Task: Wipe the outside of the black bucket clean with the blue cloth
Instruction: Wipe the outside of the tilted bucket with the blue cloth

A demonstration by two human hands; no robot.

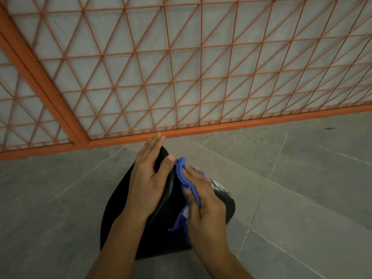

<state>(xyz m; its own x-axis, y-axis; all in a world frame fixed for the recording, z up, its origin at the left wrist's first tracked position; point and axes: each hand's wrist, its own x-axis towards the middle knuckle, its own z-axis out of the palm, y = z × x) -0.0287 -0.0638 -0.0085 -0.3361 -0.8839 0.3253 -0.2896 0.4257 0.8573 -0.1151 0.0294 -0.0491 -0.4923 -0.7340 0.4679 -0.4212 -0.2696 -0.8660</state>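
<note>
The black bucket (120,222) lies tilted on the grey floor below me, its base end toward the lower right with whitish marks on it. My left hand (150,174) holds the bucket's far edge, fingers straight over the outside and thumb on the near side. The blue cloth (184,176) is folded and bunched on the bucket's outer wall. My right hand (203,198) presses the cloth against the bucket, fingers laid over it and thumb tucked along its edge. Part of the cloth hangs out below the palm.
An orange metal grille gate (201,77) with a thick frame stands right behind the bucket, its bottom rail (221,128) just past my left fingertips. Grey floor tiles (302,178) stretch to the left and right of the bucket.
</note>
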